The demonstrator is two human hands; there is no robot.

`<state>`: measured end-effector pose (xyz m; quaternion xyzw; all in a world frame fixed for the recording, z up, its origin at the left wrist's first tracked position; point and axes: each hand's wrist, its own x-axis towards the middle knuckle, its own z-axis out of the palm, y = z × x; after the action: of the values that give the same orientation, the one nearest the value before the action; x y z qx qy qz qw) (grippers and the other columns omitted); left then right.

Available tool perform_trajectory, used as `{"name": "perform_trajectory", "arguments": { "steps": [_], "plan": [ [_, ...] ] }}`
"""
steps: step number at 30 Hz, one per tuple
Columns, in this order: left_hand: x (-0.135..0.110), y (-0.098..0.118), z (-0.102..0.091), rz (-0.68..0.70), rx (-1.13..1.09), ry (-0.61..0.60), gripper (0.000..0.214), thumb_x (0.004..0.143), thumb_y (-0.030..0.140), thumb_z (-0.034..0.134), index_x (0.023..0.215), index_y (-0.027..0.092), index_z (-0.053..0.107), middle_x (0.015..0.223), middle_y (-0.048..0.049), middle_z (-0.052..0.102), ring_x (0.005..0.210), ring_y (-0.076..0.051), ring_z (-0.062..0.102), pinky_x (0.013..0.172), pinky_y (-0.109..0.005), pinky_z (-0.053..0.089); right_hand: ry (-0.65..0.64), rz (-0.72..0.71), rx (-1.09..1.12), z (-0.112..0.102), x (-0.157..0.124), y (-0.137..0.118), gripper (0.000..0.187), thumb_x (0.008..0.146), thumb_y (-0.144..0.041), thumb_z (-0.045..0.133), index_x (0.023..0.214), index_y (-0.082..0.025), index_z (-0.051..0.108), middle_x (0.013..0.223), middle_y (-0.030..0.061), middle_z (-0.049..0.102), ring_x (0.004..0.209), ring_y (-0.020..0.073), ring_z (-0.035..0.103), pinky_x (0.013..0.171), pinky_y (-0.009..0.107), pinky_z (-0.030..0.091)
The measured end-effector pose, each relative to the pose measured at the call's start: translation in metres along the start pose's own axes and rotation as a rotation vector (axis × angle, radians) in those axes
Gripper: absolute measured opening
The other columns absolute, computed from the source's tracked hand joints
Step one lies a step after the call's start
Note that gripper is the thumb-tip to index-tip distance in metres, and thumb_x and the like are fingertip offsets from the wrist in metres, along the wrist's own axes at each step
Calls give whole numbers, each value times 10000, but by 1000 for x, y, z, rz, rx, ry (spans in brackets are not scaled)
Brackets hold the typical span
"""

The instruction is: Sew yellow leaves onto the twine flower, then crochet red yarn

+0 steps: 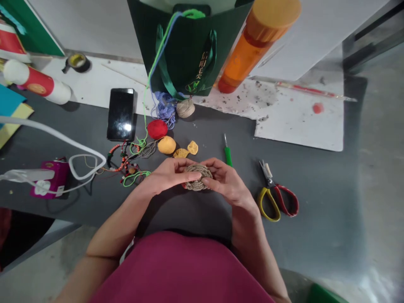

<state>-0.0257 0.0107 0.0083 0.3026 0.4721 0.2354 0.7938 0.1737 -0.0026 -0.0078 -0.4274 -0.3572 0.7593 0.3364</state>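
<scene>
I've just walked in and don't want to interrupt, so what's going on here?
A person is handling a round, cord-like coil, pinched between the left grip and the right grip, above the table. The scissors lie apart, to the right, and a green-handled tool lies just beyond the right grip. A red ball and a yellow ball sit beyond the left grip.

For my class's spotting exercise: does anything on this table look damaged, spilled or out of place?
Yes, the white board by the orange container: its near edge is ragged, as if torn, and its surface carries dark specks and a red smear.
</scene>
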Motion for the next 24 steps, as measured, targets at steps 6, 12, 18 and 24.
{"name": "perform_trajectory", "arguments": {
  "steps": [6, 12, 18, 24],
  "plan": [
    [1, -3, 5, 26, -33, 1, 402, 591, 322, 948, 856, 142, 705, 765, -9, 724, 693, -130, 664, 685, -279, 540, 235, -201, -77, 7, 5, 5, 392, 730, -441, 875, 992, -228, 677, 733, -31, 672, 640, 112, 616, 588, 234, 516],
    [6, -7, 8, 127, -251, 112, 421, 572, 301, 962, 879, 131, 730, 812, -27, 752, 723, -138, 688, 717, -274, 555, 415, -311, -245, 13, 7, 8, 391, 859, -600, 700, 888, -210, 696, 724, 5, 694, 609, 123, 613, 559, 251, 510],
    [14, -7, 4, 263, -524, 162, 310, 651, 241, 911, 907, 163, 754, 844, -15, 763, 761, -128, 700, 779, -239, 549, 251, -253, -447, 28, 1, 9, 402, 831, -583, 720, 741, -197, 652, 582, 9, 683, 504, 129, 604, 491, 240, 477],
    [16, -10, 1, 227, -537, 93, 431, 620, 268, 955, 994, 191, 757, 882, 8, 761, 774, -109, 698, 757, -221, 557, 500, -428, -520, 41, -1, 12, 172, 905, -322, 635, 771, -213, 641, 588, -6, 700, 498, 128, 635, 529, 235, 515]
  ]
}}
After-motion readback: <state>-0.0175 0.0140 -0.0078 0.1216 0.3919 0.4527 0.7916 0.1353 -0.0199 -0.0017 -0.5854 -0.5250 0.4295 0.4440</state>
